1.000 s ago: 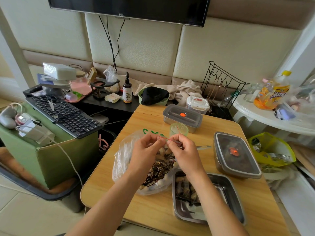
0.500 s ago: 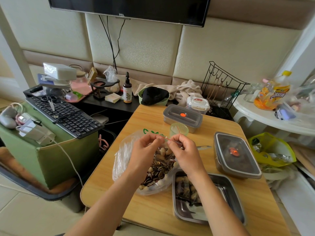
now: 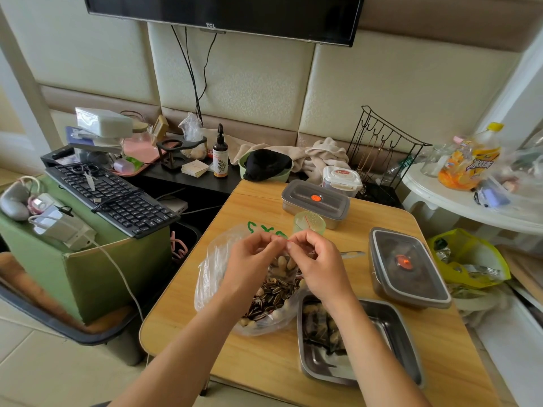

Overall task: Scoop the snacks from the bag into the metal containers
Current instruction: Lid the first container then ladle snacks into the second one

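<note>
Both hands are raised over the middle of the wooden worktop (image 3: 235, 359), fingertips meeting above the mouth of the clear plastic bag (image 3: 211, 277). The left hand (image 3: 249, 257) has its grip pressed together on one end of a thin red strand (image 3: 289, 240). The right hand (image 3: 320, 265) pinches the other end, its remaining fingers curled under. Whether the strand is wound round the bag's neck I cannot tell.

The bag slumps at about 9 o'clock from the worktop's centre, holding striped sunflower seeds and peanuts (image 3: 270, 295). Touching it, at 5 o'clock, sits the open metal container (image 3: 393, 333). A heap of dark snacks (image 3: 320, 327) lies at its left end, partly behind the right forearm.

A lidded container (image 3: 411, 268) with a red button stands at 3 o'clock. A second lidded one (image 3: 316, 199) sits at 12 o'clock, with a pale green cup (image 3: 310, 223) just in front of it. A metal handle (image 3: 352, 254) pokes out from behind the right hand toward 3 o'clock.
</note>
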Tool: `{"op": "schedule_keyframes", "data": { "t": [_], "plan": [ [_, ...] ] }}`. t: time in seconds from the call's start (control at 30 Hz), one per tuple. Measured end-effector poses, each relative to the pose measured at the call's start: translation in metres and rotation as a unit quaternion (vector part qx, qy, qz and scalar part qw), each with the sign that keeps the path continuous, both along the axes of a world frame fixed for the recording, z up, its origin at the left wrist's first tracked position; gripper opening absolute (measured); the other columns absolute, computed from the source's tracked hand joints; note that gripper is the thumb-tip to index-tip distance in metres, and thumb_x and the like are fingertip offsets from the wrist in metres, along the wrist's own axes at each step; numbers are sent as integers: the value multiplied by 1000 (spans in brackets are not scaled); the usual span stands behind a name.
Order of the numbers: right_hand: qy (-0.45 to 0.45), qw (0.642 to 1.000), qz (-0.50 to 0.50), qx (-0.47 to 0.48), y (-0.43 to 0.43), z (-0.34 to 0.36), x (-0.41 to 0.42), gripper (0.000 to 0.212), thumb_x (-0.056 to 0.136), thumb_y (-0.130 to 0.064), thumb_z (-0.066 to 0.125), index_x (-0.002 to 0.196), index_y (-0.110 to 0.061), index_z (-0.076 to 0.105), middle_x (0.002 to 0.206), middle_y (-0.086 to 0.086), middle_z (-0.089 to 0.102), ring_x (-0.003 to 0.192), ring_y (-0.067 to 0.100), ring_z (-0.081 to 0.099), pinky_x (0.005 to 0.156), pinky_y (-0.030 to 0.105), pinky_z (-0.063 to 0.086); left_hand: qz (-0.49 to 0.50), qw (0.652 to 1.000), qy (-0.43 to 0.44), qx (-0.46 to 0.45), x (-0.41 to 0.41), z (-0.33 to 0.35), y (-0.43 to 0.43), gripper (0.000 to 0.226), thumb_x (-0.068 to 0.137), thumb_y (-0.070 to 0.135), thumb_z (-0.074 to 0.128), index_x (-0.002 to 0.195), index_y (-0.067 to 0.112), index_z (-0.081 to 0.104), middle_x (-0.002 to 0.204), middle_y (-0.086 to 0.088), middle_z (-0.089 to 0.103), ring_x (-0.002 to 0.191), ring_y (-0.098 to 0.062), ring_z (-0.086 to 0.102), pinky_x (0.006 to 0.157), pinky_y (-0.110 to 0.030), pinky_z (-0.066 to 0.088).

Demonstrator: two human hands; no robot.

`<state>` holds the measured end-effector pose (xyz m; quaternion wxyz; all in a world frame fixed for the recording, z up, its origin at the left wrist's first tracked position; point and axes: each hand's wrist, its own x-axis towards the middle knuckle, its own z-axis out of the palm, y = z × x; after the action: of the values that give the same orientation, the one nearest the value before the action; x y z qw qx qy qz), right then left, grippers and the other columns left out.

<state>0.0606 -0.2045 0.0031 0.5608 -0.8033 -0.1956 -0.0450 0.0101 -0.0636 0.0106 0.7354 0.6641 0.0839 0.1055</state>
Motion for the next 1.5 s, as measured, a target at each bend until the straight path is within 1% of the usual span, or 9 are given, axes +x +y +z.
{"op": "schedule_keyframes", "data": {
  "t": [0.27,0.4,0.5,0.87,1.07,1.2,1.3,1.43,1.5],
  "plan": [
    [65,997,4,47,0,-1,-1,19,90,-44,69,89,-27,76,87,1,76,89,24,72,86,53,59,35,999,5,6,3,-1,2,26,103,19,61,98,-5,70,88,-24,71,66,-15,66,58,-18,57],
    [59,998,2,26,-2,-2,1,11,97,-30,70,89,-25,74,85,-4,74,88,16,70,85,44,59,37,999,16,-10,2,-2,-1,26,103,18,60,99,-6,68,80,-14,68,61,-7,64,55,-18,53],
    [55,998,-3,20,-4,-2,2,10,97,-30,71,90,-24,73,85,-6,73,87,13,68,83,38,58,17,1000,23,0,3,-3,0,28,103,27,61,103,1,71,84,-9,69,69,-9,63,64,-20,54],
    [113,990,1,89,-18,1,-4,11,96,-28,73,97,-17,77,88,-3,76,84,8,68,79,28,52,12,1000,10,-5,-3,3,1,22,97,19,69,96,-3,73,89,-18,76,70,-15,74,59,-17,56],
    [98,990,-7,99,-26,2,-6,20,95,-26,74,87,-9,70,90,17,70,81,15,63,78,28,52,22,1000,5,2,-2,1,-3,19,96,19,72,93,0,74,84,-23,74,67,-22,72,57,-27,60],
    [75,993,-15,87,-27,2,-9,18,97,-25,73,87,-9,71,87,14,70,82,18,64,79,33,53,25,1000,3,14,-1,-3,-7,18,97,22,70,94,4,73,83,-16,76,77,-28,76,65,-33,64],
    [47,996,-20,71,-31,4,-12,13,100,-23,69,92,-13,72,87,5,74,87,20,70,83,37,56,-8,999,-11,31,-1,-4,-12,18,98,27,69,110,14,67,92,-14,75,90,-35,74,78,-47,64],
    [34,995,-56,74,-41,3,-13,4,99,-22,69,100,-18,70,87,1,76,84,15,73,83,44,61,-116,987,-70,82,-4,-8,-17,73,85,29,82,139,31,33,109,-7,70,97,-22,72,85,-36,62],
    [25,995,-72,62,-45,2,-14,15,99,-23,68,112,-23,61,89,-1,77,84,13,74,83,44,61,-134,978,-89,134,-4,-14,-20,77,86,23,83,138,33,27,109,-6,70,94,-23,73,87,-40,62]
  ]
}}
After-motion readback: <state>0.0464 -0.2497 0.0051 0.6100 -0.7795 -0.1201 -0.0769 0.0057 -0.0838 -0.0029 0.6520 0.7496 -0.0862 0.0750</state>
